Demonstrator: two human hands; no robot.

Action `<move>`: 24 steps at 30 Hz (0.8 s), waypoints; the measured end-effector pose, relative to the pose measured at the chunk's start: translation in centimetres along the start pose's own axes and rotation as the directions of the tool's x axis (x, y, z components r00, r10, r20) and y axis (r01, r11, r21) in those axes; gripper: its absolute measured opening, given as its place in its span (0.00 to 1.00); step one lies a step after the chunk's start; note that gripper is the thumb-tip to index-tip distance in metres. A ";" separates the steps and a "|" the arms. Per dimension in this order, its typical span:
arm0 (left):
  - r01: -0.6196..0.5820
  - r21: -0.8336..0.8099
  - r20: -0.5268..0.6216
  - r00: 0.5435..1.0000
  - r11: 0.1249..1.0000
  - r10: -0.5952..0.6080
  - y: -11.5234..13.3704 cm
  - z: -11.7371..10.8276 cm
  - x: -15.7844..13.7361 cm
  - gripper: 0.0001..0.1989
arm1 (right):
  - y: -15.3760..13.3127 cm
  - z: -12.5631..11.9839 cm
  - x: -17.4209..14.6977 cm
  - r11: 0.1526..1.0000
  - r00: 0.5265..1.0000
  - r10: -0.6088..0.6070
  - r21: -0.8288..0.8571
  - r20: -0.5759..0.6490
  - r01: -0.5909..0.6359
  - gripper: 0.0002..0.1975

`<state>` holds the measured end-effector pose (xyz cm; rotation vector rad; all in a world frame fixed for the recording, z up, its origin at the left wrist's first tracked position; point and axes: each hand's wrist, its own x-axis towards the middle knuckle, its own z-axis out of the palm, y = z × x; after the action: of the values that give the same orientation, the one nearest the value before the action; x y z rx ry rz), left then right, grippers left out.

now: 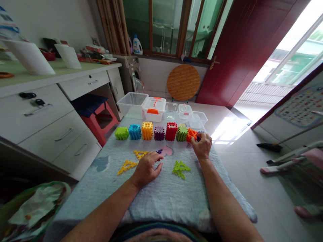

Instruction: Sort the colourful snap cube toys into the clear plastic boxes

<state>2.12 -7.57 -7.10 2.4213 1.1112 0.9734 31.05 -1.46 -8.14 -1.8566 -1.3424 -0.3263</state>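
Observation:
A row of toothed plastic interlocking blocks crosses the cloth-covered table: light green (121,133), blue (135,132), yellow (147,131), purple (159,133), red (171,131), green (182,133) and orange (192,135). At the row's right end, my right hand (202,147) has its fingers closed around a dark purple block (200,135), mostly hidden, with the thumb by the orange one. My left hand (149,167) rests over the table, thumb and fingers apart, holding nothing visible. Beyond its fingertips lies a small purple piece (159,151). Flat yellow pieces (127,166) are left of it; flat green pieces (180,168) lie between the hands.
Behind the row stand clear plastic boxes, including an open bin (132,101) and a lidded box with orange clips (153,109). A pink stool (101,121) and white drawers (63,131) are to the left. A waste basket (35,208) sits at lower left.

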 end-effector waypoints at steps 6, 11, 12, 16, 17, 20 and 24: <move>-0.005 -0.003 0.006 1.000 1.000 0.005 0.0 0.1 0.0 0.08 | -0.9 0.2 -0.5 0.998 1.000 -0.028 -0.058 0.012 0.029 0.23; -0.007 -0.011 0.002 1.000 1.000 0.007 -0.1 0.2 -0.2 0.08 | -1.4 0.6 -0.7 0.996 0.999 -0.037 -0.076 0.016 0.038 0.22; -0.006 -0.012 0.003 1.000 1.000 0.006 -0.1 0.1 -0.2 0.08 | -1.4 0.8 -0.6 0.996 0.999 -0.034 -0.078 0.021 0.035 0.21; 0.001 -0.016 0.005 1.000 1.000 -0.001 -0.1 0.1 -0.2 0.08 | -1.2 1.3 -0.5 0.997 0.999 -0.026 -0.077 0.029 0.028 0.21; 0.003 -0.016 0.005 1.000 1.000 -0.003 -0.1 0.1 -0.2 0.08 | -1.2 1.3 -0.5 0.997 0.999 -0.025 -0.075 0.028 0.027 0.21; 0.000 -0.016 0.004 1.000 1.000 0.000 0.0 0.1 -0.1 0.08 | -1.1 1.4 -0.5 0.997 0.999 -0.014 -0.072 0.034 0.017 0.20; -0.004 -0.022 0.002 1.000 1.000 0.004 0.0 0.0 -0.1 0.08 | -1.0 1.3 -0.5 0.998 0.999 -0.001 -0.069 0.047 0.004 0.21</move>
<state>2.07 -7.65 -7.20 2.4079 1.0894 0.9795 29.69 -0.74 -8.80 -1.9303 -1.3805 -0.3363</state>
